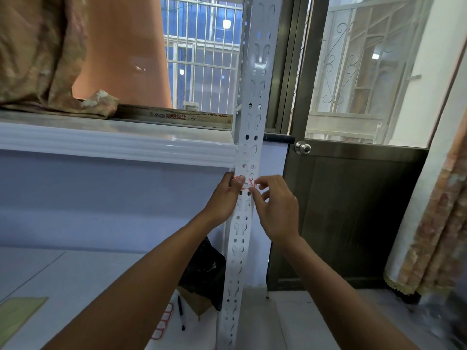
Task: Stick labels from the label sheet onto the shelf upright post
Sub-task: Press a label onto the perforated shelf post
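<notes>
A white perforated shelf upright post [249, 137] stands in the middle of the view. A red-bordered label [245, 184] lies across its front face at hand height. My left hand [225, 198] holds the post's left edge, with its thumb pressing on the label's left end. My right hand [274, 205] pinches the label's right end between thumb and forefinger at the post's right edge. The label sheet [164, 320], with red-bordered labels, lies low down on the white shelf surface to the left of the post's foot.
A black marker pen [181, 313] lies beside the label sheet, near a dark bag [206, 270] and a cardboard piece. A white windowsill [113, 140] runs left of the post. A metal door with a round knob [302, 148] stands to the right, a curtain [434, 223] beyond it.
</notes>
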